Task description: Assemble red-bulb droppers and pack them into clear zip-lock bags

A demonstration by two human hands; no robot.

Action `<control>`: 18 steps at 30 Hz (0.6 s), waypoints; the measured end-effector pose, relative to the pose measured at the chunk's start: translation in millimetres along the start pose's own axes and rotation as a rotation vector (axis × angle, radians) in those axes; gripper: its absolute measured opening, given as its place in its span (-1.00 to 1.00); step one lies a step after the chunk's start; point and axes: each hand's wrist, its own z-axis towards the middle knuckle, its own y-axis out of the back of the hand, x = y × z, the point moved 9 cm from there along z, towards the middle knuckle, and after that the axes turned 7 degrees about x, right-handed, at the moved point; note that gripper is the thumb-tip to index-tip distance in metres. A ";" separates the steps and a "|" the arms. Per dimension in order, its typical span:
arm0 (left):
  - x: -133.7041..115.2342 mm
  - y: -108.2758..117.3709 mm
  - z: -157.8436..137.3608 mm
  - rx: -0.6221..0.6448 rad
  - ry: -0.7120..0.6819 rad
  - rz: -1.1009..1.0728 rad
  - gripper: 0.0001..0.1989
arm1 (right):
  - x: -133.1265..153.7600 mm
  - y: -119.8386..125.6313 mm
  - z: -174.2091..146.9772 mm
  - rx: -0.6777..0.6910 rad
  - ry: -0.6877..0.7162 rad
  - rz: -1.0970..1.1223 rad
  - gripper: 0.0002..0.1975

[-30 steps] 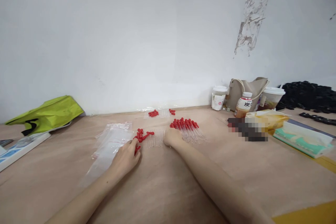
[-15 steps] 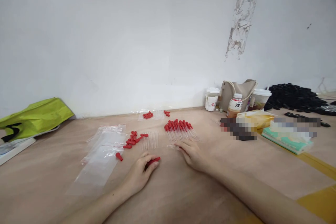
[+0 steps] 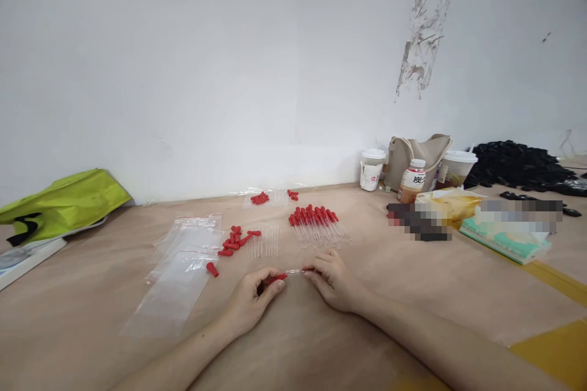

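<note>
A red rubber bulb [image 3: 277, 278] lies between the thumb and fingers of my left hand [image 3: 253, 298], its mouth pointing right. Pinched in my right hand [image 3: 331, 280] is a clear glass tube [image 3: 294, 272], whose left end meets the bulb's mouth; whether it sits inside I cannot tell. Beyond my right hand rests a row of assembled droppers [image 3: 316, 223] with red bulbs. Several bare glass tubes [image 3: 265, 241] lie side by side further left, next to a heap of loose red bulbs [image 3: 235, 241]. One single bulb [image 3: 212, 269] is apart, nearer my left hand.
Clear zip bags [image 3: 169, 287] are spread at left, near a yellow-green bag [image 3: 68, 201]. Another bag with red bulbs [image 3: 259, 198] lies by the wall. To the right stand a paper cup [image 3: 372, 171], a bottle [image 3: 413, 182], a beige handbag [image 3: 397, 162] and tissue packs [image 3: 504, 241].
My right hand has drawn the glass tube nearer to me, off the spot beside the droppers. My left hand has shifted slightly right, and the tube now meets the bulb.
</note>
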 end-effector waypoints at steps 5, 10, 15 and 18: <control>-0.9 2.0 3.4 -0.009 -0.029 -0.002 -0.77 | -1.5 -3.8 0.6 0.026 0.006 0.027 -0.85; -12.9 3.3 2.6 0.020 -0.092 0.032 -0.77 | -6.2 -9.5 3.4 0.067 0.008 0.064 -0.83; -22.2 -0.4 -1.4 0.061 -0.138 0.098 -0.78 | -6.8 -13.2 5.1 0.123 -0.008 -0.032 -0.82; -22.3 -2.4 -2.5 0.043 -0.156 0.161 -0.78 | -0.9 -10.1 3.4 0.090 0.008 -0.155 -0.81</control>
